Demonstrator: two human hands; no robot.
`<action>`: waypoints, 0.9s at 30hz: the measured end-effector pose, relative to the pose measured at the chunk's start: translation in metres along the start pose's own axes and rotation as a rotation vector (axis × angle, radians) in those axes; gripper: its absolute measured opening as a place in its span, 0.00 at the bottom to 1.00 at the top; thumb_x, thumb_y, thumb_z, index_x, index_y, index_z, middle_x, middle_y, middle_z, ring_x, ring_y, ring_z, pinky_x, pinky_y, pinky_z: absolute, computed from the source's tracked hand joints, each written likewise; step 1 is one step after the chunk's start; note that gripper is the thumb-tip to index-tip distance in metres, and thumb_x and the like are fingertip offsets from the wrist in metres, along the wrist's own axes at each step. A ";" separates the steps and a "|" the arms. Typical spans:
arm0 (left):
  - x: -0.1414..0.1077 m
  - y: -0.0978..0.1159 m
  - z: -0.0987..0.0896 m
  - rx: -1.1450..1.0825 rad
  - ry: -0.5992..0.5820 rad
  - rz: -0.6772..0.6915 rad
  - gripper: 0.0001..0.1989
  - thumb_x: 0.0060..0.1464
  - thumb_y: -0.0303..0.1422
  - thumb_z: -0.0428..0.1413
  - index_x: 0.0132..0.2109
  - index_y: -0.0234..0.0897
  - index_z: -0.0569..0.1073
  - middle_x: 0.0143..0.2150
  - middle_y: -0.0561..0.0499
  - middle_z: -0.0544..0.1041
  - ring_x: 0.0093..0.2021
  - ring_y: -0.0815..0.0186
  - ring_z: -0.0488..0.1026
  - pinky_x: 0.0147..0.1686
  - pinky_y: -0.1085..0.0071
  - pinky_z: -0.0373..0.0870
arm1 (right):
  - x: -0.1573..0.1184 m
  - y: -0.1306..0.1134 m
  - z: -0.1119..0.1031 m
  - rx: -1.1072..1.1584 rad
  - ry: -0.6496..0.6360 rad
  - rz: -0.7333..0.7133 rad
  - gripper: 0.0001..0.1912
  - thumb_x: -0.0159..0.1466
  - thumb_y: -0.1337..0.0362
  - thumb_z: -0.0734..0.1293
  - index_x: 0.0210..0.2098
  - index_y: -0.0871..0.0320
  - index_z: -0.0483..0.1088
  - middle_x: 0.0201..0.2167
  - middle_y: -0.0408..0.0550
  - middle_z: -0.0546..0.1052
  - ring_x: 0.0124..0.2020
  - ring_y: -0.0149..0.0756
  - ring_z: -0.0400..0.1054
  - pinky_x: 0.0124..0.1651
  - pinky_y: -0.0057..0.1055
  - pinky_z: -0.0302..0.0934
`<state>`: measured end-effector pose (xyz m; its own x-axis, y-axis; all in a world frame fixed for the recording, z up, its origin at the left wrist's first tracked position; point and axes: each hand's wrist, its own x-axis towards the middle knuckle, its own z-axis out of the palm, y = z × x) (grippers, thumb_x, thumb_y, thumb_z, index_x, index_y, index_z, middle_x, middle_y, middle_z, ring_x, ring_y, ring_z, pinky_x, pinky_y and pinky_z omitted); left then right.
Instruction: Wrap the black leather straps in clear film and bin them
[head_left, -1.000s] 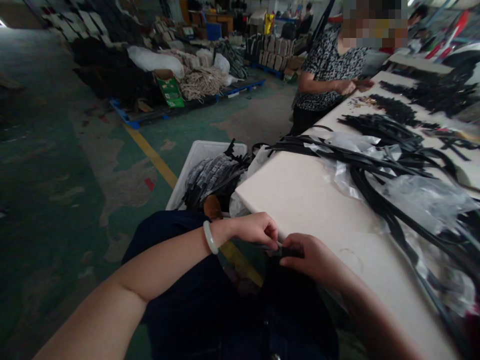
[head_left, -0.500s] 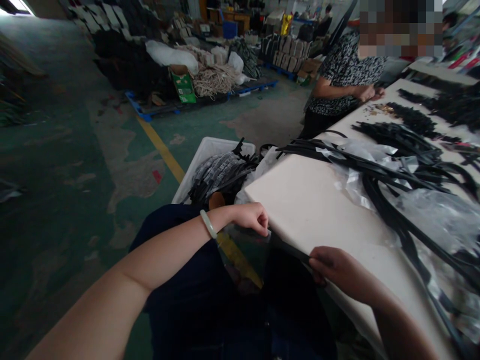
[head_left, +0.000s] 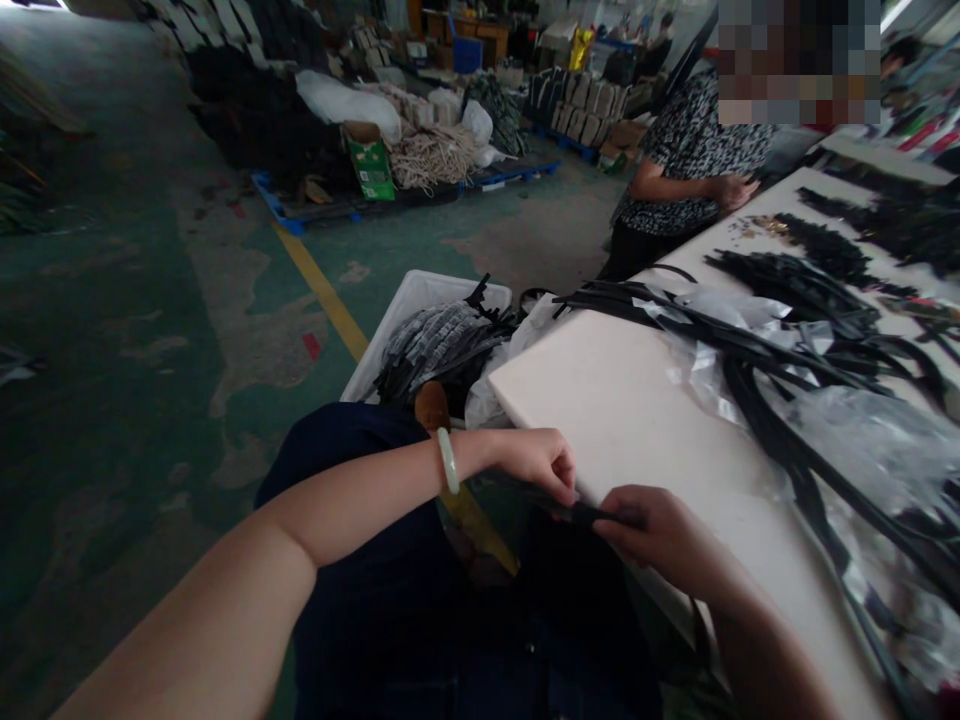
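Beside the near edge of the pale table, a black strap runs between my two hands. My left hand, with a pale bangle on the wrist, pinches it close to the table edge. A short way to the right, my right hand grips the same strap, its fingers closed round it. Part of the strap's length is hidden under my left hand, and a dark length hangs down below my right wrist. Both hands are above my lap.
Long black straps and clear plastic bags lie across the table's right side. A white bin of dark straps stands on the floor by the table corner. A co-worker is at the table's far side. Loaded pallets stand behind.
My left hand has moved right and slightly down, close to my right hand. My right hand has shifted slightly left, and the strap between them shows a shorter length.
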<state>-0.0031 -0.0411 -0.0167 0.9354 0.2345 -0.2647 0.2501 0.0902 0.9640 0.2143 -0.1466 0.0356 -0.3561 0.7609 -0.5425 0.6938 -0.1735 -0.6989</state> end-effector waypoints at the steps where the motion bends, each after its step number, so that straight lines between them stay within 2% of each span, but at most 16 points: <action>1: 0.001 0.000 0.002 -0.002 -0.011 0.010 0.14 0.43 0.39 0.63 0.31 0.29 0.77 0.26 0.47 0.76 0.24 0.71 0.67 0.24 0.77 0.59 | 0.003 -0.002 0.002 0.002 -0.005 -0.008 0.12 0.60 0.55 0.64 0.32 0.59 0.68 0.22 0.42 0.70 0.22 0.29 0.62 0.24 0.24 0.52; 4: -0.004 0.001 -0.001 0.075 0.072 -0.031 0.14 0.45 0.39 0.62 0.30 0.29 0.77 0.23 0.50 0.74 0.21 0.74 0.63 0.21 0.78 0.55 | 0.002 0.001 -0.001 -0.048 0.011 -0.023 0.12 0.60 0.55 0.64 0.32 0.59 0.68 0.24 0.43 0.72 0.25 0.30 0.64 0.27 0.25 0.54; 7: -0.009 0.002 -0.012 0.150 0.174 -0.067 0.15 0.44 0.39 0.62 0.30 0.28 0.77 0.22 0.50 0.73 0.20 0.75 0.61 0.20 0.78 0.53 | -0.006 0.014 -0.013 -0.067 0.031 0.020 0.17 0.62 0.52 0.61 0.27 0.59 0.66 0.19 0.42 0.68 0.22 0.29 0.61 0.25 0.25 0.53; 9: -0.003 0.003 -0.012 0.099 0.159 -0.041 0.15 0.43 0.40 0.62 0.31 0.29 0.77 0.24 0.50 0.74 0.21 0.74 0.64 0.21 0.78 0.56 | -0.008 0.016 -0.017 -0.046 0.050 0.040 0.18 0.62 0.50 0.61 0.27 0.59 0.65 0.18 0.41 0.67 0.19 0.28 0.59 0.22 0.25 0.51; 12: 0.011 0.004 -0.003 -0.010 0.078 0.027 0.17 0.43 0.42 0.63 0.31 0.29 0.76 0.24 0.51 0.74 0.22 0.73 0.65 0.22 0.77 0.58 | 0.000 0.003 -0.014 -0.040 0.039 0.012 0.17 0.61 0.52 0.62 0.27 0.59 0.67 0.18 0.41 0.68 0.19 0.27 0.59 0.22 0.24 0.49; 15: 0.016 0.004 0.001 0.036 0.114 0.044 0.16 0.41 0.40 0.64 0.29 0.28 0.75 0.22 0.52 0.72 0.21 0.74 0.64 0.22 0.78 0.57 | 0.003 -0.005 -0.014 -0.042 0.000 -0.005 0.15 0.61 0.53 0.63 0.29 0.59 0.69 0.20 0.42 0.70 0.21 0.28 0.61 0.24 0.24 0.52; 20: 0.016 0.006 -0.003 0.029 0.151 0.033 0.12 0.45 0.36 0.61 0.30 0.28 0.75 0.24 0.50 0.74 0.23 0.73 0.67 0.24 0.78 0.59 | -0.009 0.017 -0.031 -0.032 0.161 0.051 0.20 0.59 0.49 0.64 0.25 0.60 0.69 0.15 0.42 0.66 0.16 0.25 0.53 0.19 0.24 0.44; 22: 0.019 0.011 0.000 0.001 0.186 0.049 0.11 0.46 0.35 0.61 0.30 0.28 0.74 0.24 0.50 0.74 0.22 0.73 0.67 0.24 0.78 0.58 | -0.009 0.026 -0.031 0.190 0.288 0.022 0.16 0.56 0.51 0.69 0.27 0.60 0.71 0.16 0.42 0.66 0.16 0.25 0.54 0.19 0.23 0.45; 24: 0.021 0.017 0.004 -0.053 0.259 0.047 0.12 0.47 0.36 0.60 0.29 0.28 0.73 0.24 0.50 0.75 0.22 0.73 0.67 0.24 0.78 0.59 | -0.004 0.029 -0.025 0.604 0.451 -0.071 0.16 0.55 0.51 0.70 0.34 0.57 0.73 0.21 0.43 0.71 0.20 0.27 0.61 0.23 0.24 0.55; 26: 0.024 0.023 0.008 -0.142 0.342 0.043 0.13 0.48 0.38 0.59 0.31 0.28 0.72 0.25 0.49 0.75 0.23 0.72 0.69 0.24 0.78 0.61 | 0.005 0.025 -0.011 1.040 0.543 -0.227 0.24 0.56 0.45 0.67 0.45 0.53 0.71 0.35 0.48 0.75 0.34 0.33 0.69 0.38 0.31 0.65; 27: 0.025 0.025 0.010 -0.165 0.380 0.047 0.14 0.49 0.38 0.59 0.31 0.28 0.72 0.25 0.48 0.75 0.24 0.72 0.70 0.25 0.78 0.61 | 0.010 0.020 -0.003 1.188 0.538 -0.304 0.29 0.56 0.41 0.63 0.50 0.51 0.69 0.44 0.50 0.74 0.42 0.38 0.69 0.45 0.36 0.64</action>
<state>0.0290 -0.0426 0.0007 0.7781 0.5801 -0.2409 0.1371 0.2174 0.9664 0.2264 -0.1405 0.0174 0.0814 0.9683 -0.2363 -0.4274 -0.1803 -0.8859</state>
